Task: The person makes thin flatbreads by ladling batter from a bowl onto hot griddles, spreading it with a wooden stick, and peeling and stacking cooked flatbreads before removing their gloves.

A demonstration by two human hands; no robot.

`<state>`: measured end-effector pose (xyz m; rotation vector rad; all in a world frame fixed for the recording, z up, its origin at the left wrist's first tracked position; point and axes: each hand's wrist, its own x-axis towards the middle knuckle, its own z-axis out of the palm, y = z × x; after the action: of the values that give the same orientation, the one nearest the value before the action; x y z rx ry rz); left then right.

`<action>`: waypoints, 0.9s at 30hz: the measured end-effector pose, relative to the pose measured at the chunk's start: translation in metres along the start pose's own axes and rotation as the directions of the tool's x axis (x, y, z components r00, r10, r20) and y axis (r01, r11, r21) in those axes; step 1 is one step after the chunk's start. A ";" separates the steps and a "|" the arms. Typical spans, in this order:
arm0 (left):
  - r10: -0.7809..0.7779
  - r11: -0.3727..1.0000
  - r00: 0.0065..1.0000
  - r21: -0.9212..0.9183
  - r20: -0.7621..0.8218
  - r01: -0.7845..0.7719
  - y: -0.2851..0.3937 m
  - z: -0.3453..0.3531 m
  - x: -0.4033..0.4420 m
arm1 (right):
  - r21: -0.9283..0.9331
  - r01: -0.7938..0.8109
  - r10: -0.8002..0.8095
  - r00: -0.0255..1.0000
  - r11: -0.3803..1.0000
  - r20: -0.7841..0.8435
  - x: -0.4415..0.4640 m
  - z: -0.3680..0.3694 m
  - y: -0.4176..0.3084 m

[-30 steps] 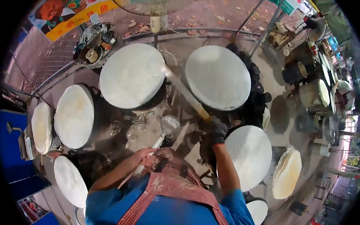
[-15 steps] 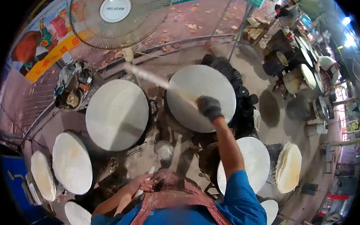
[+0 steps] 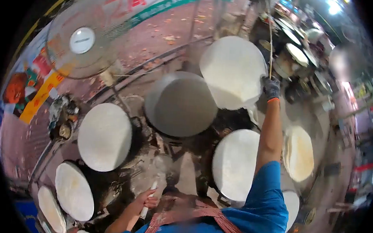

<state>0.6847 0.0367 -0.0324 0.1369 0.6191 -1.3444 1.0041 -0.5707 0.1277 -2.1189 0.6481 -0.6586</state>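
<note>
My right hand (image 3: 271,87), in a dark glove, is closed at the right edge of a large, thin, round white flatbread (image 3: 232,72). The flatbread hangs raised and tilted, partly over the far right side of a round grey griddle (image 3: 180,104). A thin stick (image 3: 270,45) rises from the same glove; its upper end is blurred. Low in front of me, my bare left hand (image 3: 146,199) is wrapped round a white handle (image 3: 153,186). Just past that handle lies a blurred rounded thing (image 3: 163,163); whether they are joined I cannot make out.
White rounds cover griddles at left (image 3: 105,137), lower left (image 3: 73,190) and right (image 3: 235,164). A stack of flatbreads (image 3: 299,154) stands far right. Beyond the griddles at left is a fan (image 3: 82,40). Pots and more rounds (image 3: 295,56) fill the far right.
My right hand has moved right and away from me, lifting the flatbread off the middle griddle, whose grey surface now shows. The view has shifted; my left hand still grips the handle.
</note>
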 end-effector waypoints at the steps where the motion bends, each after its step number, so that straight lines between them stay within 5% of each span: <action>1: 0.011 1.000 0.997 0.012 0.075 -0.012 -0.009 -0.007 0.010 | 0.085 -0.081 0.087 0.994 0.993 -0.072 -0.013 -0.040 0.007; 2: -0.005 1.000 0.998 -0.013 0.062 0.006 -0.019 -0.008 0.017 | -0.016 -0.013 0.010 0.987 1.000 -0.161 0.017 -0.069 0.067; 4: -0.071 0.996 0.997 -0.046 0.035 0.073 -0.038 0.004 0.040 | 0.209 -0.023 0.089 0.946 0.978 -0.313 -0.015 -0.145 0.094; 6: 0.069 0.985 0.995 -0.154 -0.067 -0.079 -0.073 0.031 0.062 | 0.320 -0.126 0.267 0.854 0.939 -0.447 -0.015 -0.221 0.165; 7: 0.150 0.966 0.980 -0.191 -0.133 -0.174 -0.087 0.046 0.065 | 0.399 -0.158 0.336 0.838 0.903 -0.430 -0.041 -0.264 0.177; 10: 0.108 0.968 0.991 -0.220 -0.079 -0.122 -0.122 0.078 0.082 | 0.452 -0.233 0.449 0.767 0.861 -0.459 -0.099 -0.371 0.245; 12: 0.074 0.956 0.995 -0.280 -0.072 -0.091 -0.122 0.062 0.091 | 0.555 -0.321 0.616 0.610 0.768 -0.499 -0.133 -0.418 0.314; 14: 0.039 0.977 0.999 -0.210 -0.030 -0.044 -0.125 0.056 0.093 | 0.628 -0.229 0.614 0.605 0.744 -0.507 -0.183 -0.440 0.367; 16: 0.031 0.962 0.995 -0.267 -0.100 -0.057 -0.144 0.100 0.099 | 0.647 -0.318 0.702 0.504 0.693 -0.504 -0.222 -0.442 0.423; 18: 0.026 0.957 0.997 -0.285 -0.073 -0.046 -0.149 0.108 0.105 | 0.758 -0.266 0.801 0.262 0.596 -0.538 -0.228 -0.443 0.540; 21: 0.115 0.935 0.984 -0.319 -0.135 -0.153 -0.175 0.135 0.104 | 0.790 -0.471 0.919 0.174 0.394 -0.354 -0.237 -0.441 0.535; 23: 0.160 0.946 0.978 -0.261 -0.131 -0.190 -0.190 0.138 0.102 | 0.140 -0.844 0.768 0.386 0.517 -0.510 -0.263 -0.458 0.539; 24: 0.127 0.960 0.989 -0.240 -0.080 -0.143 -0.184 0.117 0.100 | -0.246 -0.838 0.676 0.540 0.487 -0.502 -0.269 -0.469 0.538; 26: 0.139 0.963 0.989 -0.228 -0.046 -0.146 -0.182 0.070 0.092 | -0.873 -0.421 0.495 0.829 0.244 -0.262 -0.255 -0.457 0.533; 27: 0.171 0.955 0.983 -0.233 -0.067 -0.182 -0.192 0.061 0.088 | -0.935 -0.315 0.389 0.891 0.165 -0.232 -0.243 -0.448 0.519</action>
<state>0.5339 -0.1133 0.0238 0.0270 0.7838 -1.0875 0.4227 -0.9403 -0.1074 -2.8558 1.8347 0.2570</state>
